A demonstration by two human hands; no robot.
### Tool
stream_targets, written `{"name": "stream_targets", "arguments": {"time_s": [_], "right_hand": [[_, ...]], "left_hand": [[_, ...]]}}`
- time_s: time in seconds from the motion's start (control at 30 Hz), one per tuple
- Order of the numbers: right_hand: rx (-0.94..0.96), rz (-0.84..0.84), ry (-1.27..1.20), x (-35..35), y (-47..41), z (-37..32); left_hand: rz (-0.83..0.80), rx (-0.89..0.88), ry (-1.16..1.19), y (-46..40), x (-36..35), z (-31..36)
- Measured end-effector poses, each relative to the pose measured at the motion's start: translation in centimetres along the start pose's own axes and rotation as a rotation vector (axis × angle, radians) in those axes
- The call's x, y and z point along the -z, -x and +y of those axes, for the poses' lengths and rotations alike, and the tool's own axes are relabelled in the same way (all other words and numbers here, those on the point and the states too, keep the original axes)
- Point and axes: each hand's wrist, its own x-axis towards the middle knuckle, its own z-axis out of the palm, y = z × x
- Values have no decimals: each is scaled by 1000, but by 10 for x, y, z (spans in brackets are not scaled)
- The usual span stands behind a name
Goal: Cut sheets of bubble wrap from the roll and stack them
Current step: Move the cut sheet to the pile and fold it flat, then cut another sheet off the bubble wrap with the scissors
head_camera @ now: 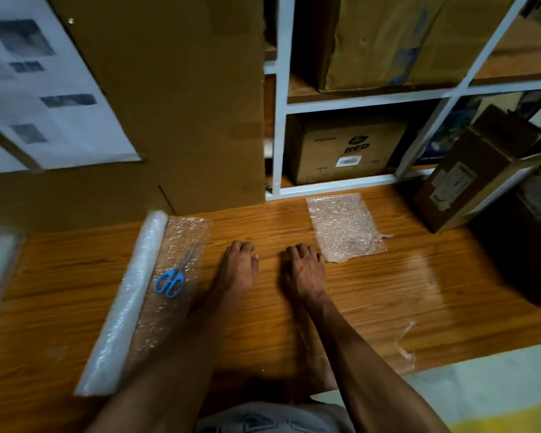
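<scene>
Bubble wrap roll [128, 304]: translucent white, lying flat on the wooden surface [372, 295] at left, running from the near edge diagonally away toward the back. Loose end [175, 276] unrolled to its right, lying flat, clear and bubbled. Scissors [174, 273]: blue handles toward the near side, closed steel blades pointing away, resting on that unrolled stretch (just beside the roll, not touching it as far as visible). Cut sheets [345, 228]: small rectangular stack, far right of centre, lying flat, edges slightly ragged.
</scene>
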Motion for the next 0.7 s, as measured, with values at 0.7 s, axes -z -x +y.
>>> {"name": "stream_targets", "arguments": {"time_s": [0.7], "right_hand": [[-88,-320,-86,-48,56,-249]], "left_hand": [[-58,123,-99,74,102,-175]]}}
